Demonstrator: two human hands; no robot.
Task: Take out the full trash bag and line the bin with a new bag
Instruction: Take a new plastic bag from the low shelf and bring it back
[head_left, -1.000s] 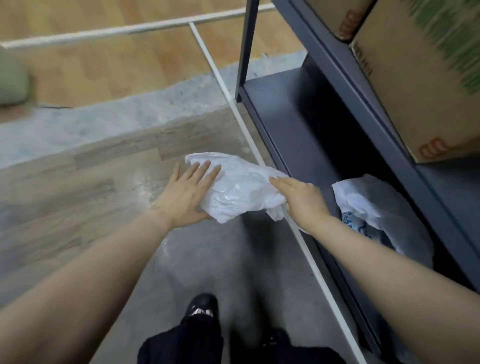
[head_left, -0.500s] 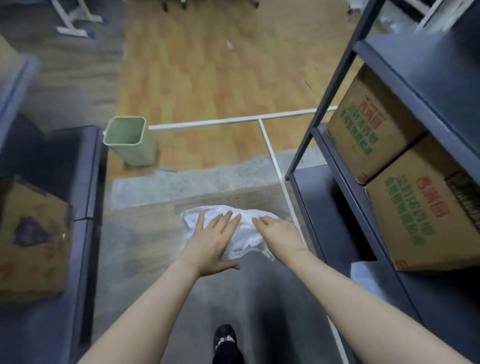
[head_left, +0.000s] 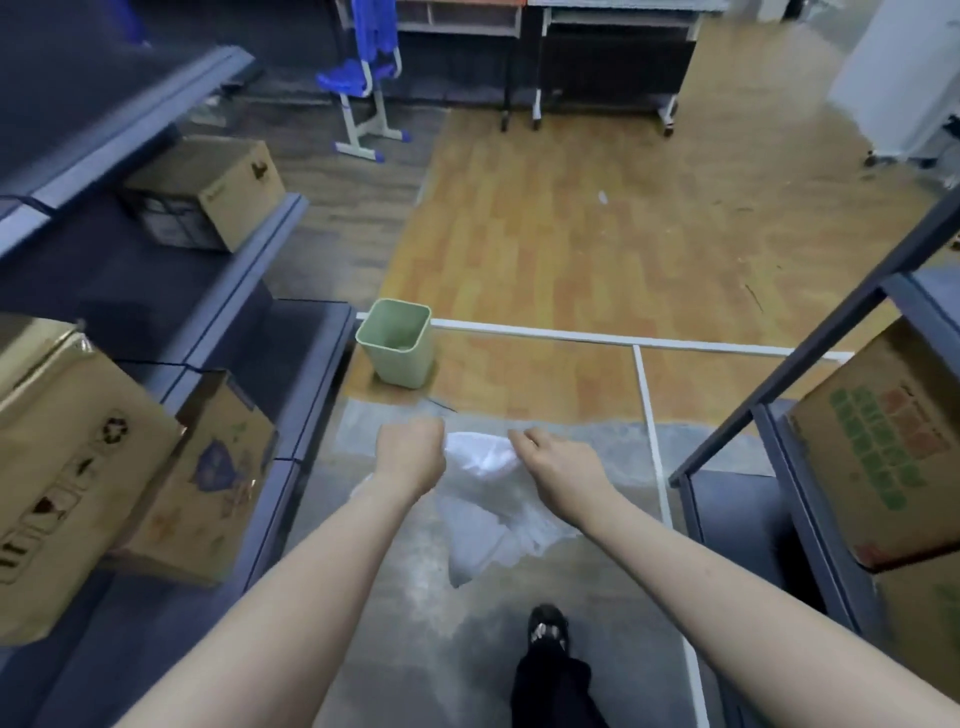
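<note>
Left hand (head_left: 410, 451) fisted on one edge of new bag (head_left: 493, 512); bag slack between both hands, thin, light, probably slippery (best pinched at the rim); right hand (head_left: 558, 464) curled on opposite edge; green bin (head_left: 397, 349) ahead-left, apparently unlined.

Bin (head_left: 397, 343) interior mostly hidden; bag (head_left: 491, 514) edges behind left hand (head_left: 410, 457).

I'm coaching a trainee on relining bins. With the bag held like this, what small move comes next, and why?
Probably step toward the green bin. It stands unlined and out of reach ahead, while the left hand and right hand already grip the white bag, which hangs between them.
</note>
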